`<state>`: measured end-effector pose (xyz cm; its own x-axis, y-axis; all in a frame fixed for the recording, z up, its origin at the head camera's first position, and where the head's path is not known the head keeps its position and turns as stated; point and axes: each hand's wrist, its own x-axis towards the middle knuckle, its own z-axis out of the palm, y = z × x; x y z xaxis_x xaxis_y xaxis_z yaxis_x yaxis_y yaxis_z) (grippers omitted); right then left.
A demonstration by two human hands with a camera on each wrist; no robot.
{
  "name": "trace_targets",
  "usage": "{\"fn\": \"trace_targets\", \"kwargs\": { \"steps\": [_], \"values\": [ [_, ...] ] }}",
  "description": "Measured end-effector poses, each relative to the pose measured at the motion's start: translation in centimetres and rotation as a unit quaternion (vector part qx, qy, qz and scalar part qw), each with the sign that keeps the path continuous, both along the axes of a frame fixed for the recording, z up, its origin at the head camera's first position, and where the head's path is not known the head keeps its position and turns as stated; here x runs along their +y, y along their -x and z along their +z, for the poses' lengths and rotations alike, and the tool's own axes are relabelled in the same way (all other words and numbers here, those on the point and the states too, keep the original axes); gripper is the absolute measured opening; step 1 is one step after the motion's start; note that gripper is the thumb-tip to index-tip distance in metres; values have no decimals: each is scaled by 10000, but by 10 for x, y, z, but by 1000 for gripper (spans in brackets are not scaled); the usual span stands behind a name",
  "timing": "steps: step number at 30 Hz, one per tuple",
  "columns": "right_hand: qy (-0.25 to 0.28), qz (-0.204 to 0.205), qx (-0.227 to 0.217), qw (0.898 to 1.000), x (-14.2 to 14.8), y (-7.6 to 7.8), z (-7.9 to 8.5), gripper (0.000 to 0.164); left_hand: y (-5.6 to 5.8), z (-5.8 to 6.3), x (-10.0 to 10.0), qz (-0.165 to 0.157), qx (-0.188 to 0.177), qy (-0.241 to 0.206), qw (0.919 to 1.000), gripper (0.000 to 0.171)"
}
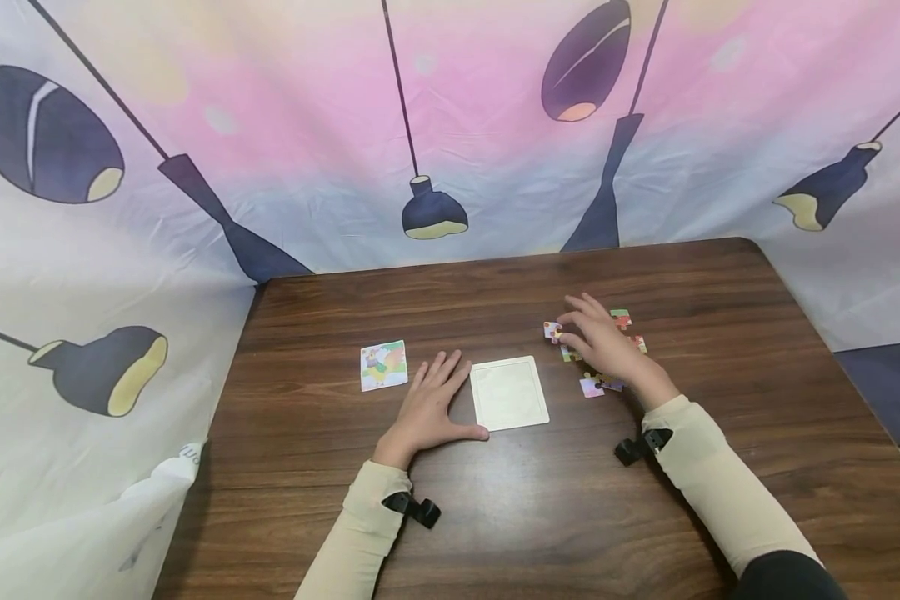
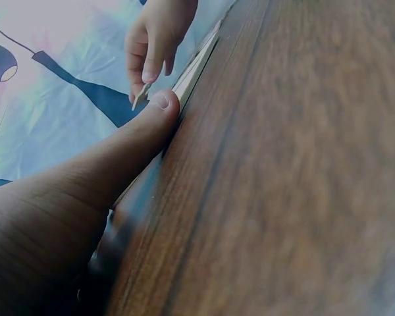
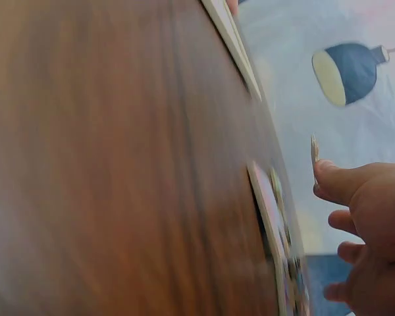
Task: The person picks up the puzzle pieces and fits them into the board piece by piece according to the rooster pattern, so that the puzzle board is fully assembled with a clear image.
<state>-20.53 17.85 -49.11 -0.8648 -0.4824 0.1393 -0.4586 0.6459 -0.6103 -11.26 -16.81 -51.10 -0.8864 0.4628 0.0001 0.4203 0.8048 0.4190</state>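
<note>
My right hand (image 1: 602, 342) pinches a small jigsaw piece (image 1: 552, 332) between thumb and fingertip, over the loose pieces. In the right wrist view that jigsaw piece (image 3: 315, 155) shows edge-on, raised off the table. Several other jigsaw pieces (image 1: 592, 387) lie under and around this hand, partly hidden by it. A pale square puzzle tray (image 1: 510, 393) lies in the middle with bare inside. My left hand (image 1: 429, 412) rests flat with spread fingers at the tray's left side, its thumb along the near corner. The left wrist view shows the thumb (image 2: 161, 105) against the tray's edge.
Left of the left hand lies a square picture card (image 1: 383, 367) with a colourful cartoon figure. All of it sits on a dark brown wooden table (image 1: 525, 517). A curtain printed with lamps (image 1: 330, 150) hangs behind the far edge and along the sides.
</note>
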Motion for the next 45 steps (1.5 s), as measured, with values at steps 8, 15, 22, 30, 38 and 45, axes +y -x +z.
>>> {"fn": "trace_targets", "kwargs": {
  "steps": [8,15,22,30,38,45],
  "values": [
    [52,177,54,9998,-27,-17,-1,29,-1,1,-2,48,-42,4,10000,118],
    [170,408,-346,9984,-49,-29,-2,32,-1,2,-1,119,-90,71,9999,117],
    [170,709,-419,9965,-63,-35,-4,31,0,1,0,138,-213,123,9996,117],
    [-110,774,-222,9967,-70,-39,-7,30,4,2,1,65,-317,18,9995,116],
    [-169,769,379,9962,-76,-42,-11,33,8,3,2,-83,-376,99,9992,114],
    [115,595,536,9967,-77,-41,-14,21,9,4,2,-70,-410,159,9990,114]
  ]
}}
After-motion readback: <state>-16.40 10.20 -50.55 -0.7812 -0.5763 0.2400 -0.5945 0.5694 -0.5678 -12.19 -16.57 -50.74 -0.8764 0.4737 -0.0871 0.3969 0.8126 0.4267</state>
